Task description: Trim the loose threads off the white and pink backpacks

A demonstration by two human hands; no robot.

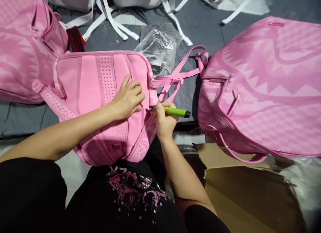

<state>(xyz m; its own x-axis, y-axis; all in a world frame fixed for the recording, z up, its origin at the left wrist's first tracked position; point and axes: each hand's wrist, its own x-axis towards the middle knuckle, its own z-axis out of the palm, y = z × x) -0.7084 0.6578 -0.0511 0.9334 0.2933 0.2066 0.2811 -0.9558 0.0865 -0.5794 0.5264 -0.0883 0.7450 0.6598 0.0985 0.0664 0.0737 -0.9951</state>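
Note:
A pink backpack (89, 82) lies in front of me with its padded back panel facing up, its lower part against my black shirt. My left hand (127, 97) rests on that panel, fingers spread and slightly bent, holding nothing. In my right hand (165, 122) is a green marker pen (177, 111) with a black end. Its dark tip points left at the backpack's right edge; I cannot tell whether it touches. Pink straps (173, 79) trail off the right side of the bag.
Another pink backpack (273, 89) with a shark-teeth print lies to the right, and a similar one (20, 49) on the left. A clear plastic bag (160, 42) and white straps (112, 22) lie behind. Below right stands an open cardboard box (245, 192).

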